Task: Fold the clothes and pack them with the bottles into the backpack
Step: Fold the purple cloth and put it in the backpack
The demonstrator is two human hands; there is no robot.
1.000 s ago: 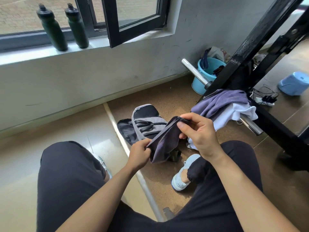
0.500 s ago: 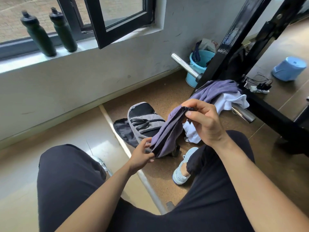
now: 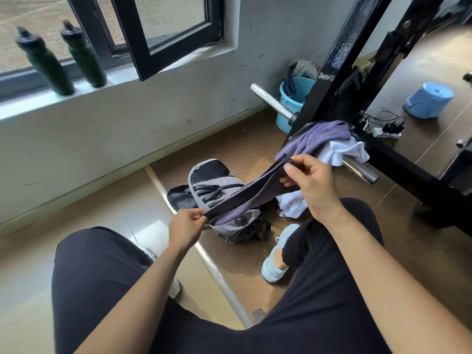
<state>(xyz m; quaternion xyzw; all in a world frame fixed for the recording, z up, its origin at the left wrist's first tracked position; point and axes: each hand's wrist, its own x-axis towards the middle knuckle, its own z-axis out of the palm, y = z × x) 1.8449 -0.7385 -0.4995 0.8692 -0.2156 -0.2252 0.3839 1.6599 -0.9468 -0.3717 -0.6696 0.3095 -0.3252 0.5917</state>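
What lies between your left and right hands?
A dark purple fabric garment, pulled in a band from left hand to right hand; head view.

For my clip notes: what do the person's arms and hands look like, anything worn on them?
The left forearm and right forearm are bare, no sleeves in view; the left hand and right hand carry no gloves, watch or rings.

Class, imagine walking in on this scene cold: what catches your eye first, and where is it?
The dark purple garment stretched between the left hand and right hand, above the grey backpack on the floor. Next, two dark green bottles standing on the windowsill, upper left.
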